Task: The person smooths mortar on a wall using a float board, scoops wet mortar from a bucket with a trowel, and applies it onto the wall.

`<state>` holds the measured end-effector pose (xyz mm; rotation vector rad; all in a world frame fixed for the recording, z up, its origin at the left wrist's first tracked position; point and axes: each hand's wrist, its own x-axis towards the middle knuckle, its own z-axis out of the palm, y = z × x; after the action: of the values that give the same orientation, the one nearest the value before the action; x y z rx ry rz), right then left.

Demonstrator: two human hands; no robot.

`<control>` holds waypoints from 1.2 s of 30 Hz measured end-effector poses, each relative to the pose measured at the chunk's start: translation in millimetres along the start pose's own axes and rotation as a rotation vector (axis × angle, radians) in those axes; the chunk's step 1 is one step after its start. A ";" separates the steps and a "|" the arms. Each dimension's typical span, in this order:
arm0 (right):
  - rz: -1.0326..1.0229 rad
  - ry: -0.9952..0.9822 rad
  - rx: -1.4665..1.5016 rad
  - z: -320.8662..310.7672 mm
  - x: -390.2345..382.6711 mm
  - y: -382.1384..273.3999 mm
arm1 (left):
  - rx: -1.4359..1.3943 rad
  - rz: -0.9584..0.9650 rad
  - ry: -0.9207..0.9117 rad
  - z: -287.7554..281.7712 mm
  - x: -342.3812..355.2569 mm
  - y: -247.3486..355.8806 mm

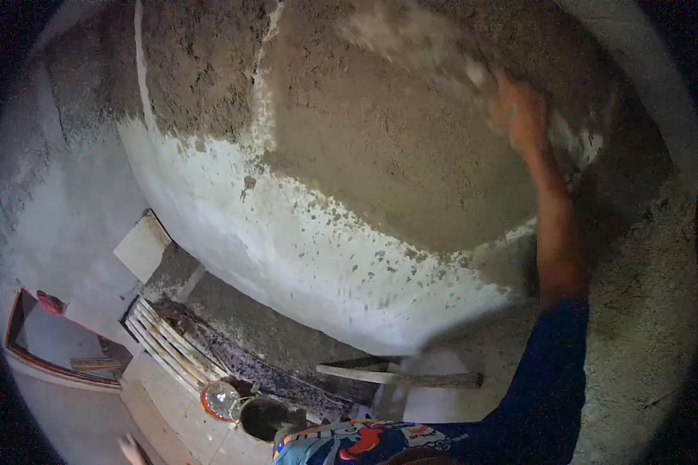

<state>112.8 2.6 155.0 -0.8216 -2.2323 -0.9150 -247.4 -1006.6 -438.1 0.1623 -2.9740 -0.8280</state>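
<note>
My right hand (521,116) is raised high against the wall and smeared by motion. Its fingers look curled, and a pale blurred streak (419,43) runs from it up and to the left across the wet plaster; whether this is a tool or mortar I cannot make out. Around it spreads the grey-brown plaster (380,147) on the wall, smoother in the middle and rougher to the left. Below lies a bare white band (318,248) of wall, spattered with mortar. Only the fingers of my left hand (134,449) show, apart, low at the left edge, with nothing seen in them.
A bucket (262,418) and a round orange-rimmed container (220,401) stand on the floor below. Beside them lie several long pale bars (171,345). A wooden strip (399,376) crosses near the wall's foot. A framed opening (62,341) is at the left.
</note>
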 end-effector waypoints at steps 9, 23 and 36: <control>0.126 -0.125 -0.174 -38.4 -0.5 -4.2 | -0.047 0.363 -0.331 30.7 84.4 378.6; 0.079 -0.026 -0.345 -64.3 37.6 30.1 | -0.136 0.324 -0.114 89.1 103.2 273.1; 0.298 -0.131 -0.215 -64.8 -65.1 79.7 | 0.122 -0.128 -0.194 -1.7 -18.5 53.6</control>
<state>229.6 -21.1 179.3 -1.3070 -2.0652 -0.9882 -233.5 -959.8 -409.3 0.2973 -3.2277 -0.7118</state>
